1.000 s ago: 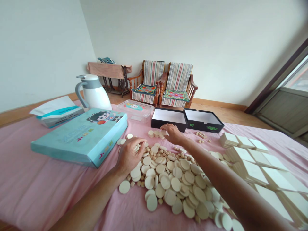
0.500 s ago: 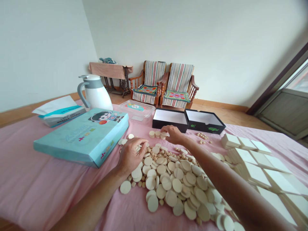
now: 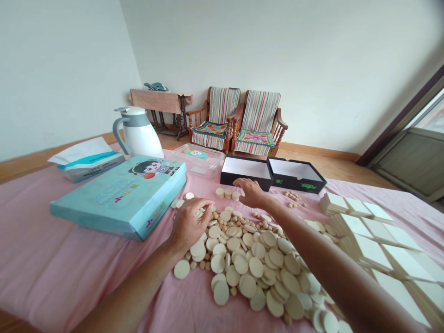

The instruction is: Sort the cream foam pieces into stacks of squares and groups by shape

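My left hand (image 3: 190, 223) is curled closed at the left end of a heap of round wooden discs (image 3: 256, 267). Pale wooden discs show between its thumb and forefinger, though its other fingertips are hidden. Farther forward, my right hand (image 3: 252, 192) has its fingers apart and raised, with nothing visible in them. It is just beside the rightmost of three short stacks of discs (image 3: 228, 193), which stand in a row on the pink cloth (image 3: 138, 273). Small wooden beads or cubes (image 3: 222, 225) lie among the discs.
A light blue box (image 3: 118, 199), tissue pack (image 3: 88, 162) and white jug (image 3: 140, 136) stand at left. Behind the stacks are a clear plastic container (image 3: 197, 159) and two black box trays (image 3: 246, 181) (image 3: 298, 183). Piles of square wooden boards (image 3: 369, 245) line the right.
My right hand has lifted its fingers slightly from the rightmost stack and let go of a disc there. My left hand stays in place.
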Demonstrator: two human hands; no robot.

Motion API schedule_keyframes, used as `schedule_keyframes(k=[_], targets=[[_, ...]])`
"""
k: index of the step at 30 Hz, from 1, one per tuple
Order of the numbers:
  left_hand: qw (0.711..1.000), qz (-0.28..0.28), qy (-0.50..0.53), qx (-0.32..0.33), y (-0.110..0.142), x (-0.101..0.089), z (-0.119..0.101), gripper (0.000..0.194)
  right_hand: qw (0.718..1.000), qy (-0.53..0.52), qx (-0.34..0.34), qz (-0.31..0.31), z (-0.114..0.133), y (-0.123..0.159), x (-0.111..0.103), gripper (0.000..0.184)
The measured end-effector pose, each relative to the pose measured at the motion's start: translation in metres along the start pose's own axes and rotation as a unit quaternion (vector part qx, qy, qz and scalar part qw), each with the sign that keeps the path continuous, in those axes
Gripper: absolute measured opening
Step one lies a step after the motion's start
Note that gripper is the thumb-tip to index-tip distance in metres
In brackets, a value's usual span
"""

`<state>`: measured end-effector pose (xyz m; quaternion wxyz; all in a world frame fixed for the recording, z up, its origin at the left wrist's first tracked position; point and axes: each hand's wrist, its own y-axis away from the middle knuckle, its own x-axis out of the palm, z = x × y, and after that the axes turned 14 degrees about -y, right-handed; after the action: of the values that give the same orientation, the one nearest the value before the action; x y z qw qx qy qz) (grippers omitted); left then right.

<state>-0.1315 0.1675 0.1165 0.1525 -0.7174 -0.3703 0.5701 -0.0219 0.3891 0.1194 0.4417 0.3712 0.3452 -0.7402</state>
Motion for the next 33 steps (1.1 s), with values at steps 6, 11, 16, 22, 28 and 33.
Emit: schedule_keyframes(k=[6, 11, 16, 22, 28, 33], targets=[[1.000, 0.002, -0.007, -0.001, 0.000, 0.003, 0.001, 0.018, 0.999, -0.041, 0.006, -0.008, -0.006, 0.030, -0.029, 0.029], [1.000, 0.006, -0.009, 0.000, 0.001, 0.004, 0.002, 0.018, 0.993, -0.073, 0.035, 0.085, -0.012, 0.067, -0.026, 0.022], [1.000, 0.004, -0.017, -0.001, 0.001, 0.007, 0.004, 0.020, 0.997, -0.035, 0.039, 0.058, -0.010, 0.079, -0.010, 0.025], [1.000, 0.011, -0.023, -0.008, 0.000, 0.009, 0.006, 0.022, 0.998, -0.020, 0.043, 0.032, -0.001, 0.081, -0.011, 0.024], [0.999, 0.009, -0.035, -0.013, 0.001, 0.010, 0.007, 0.023, 0.995, 0.005, 0.087, -0.053, -0.013, 0.087, -0.035, 0.025], [0.999, 0.008, -0.037, -0.016, 0.001, 0.011, 0.009, 0.023, 0.974, 0.057, 0.175, -0.134, -0.056, 0.092, -0.064, 0.024]])
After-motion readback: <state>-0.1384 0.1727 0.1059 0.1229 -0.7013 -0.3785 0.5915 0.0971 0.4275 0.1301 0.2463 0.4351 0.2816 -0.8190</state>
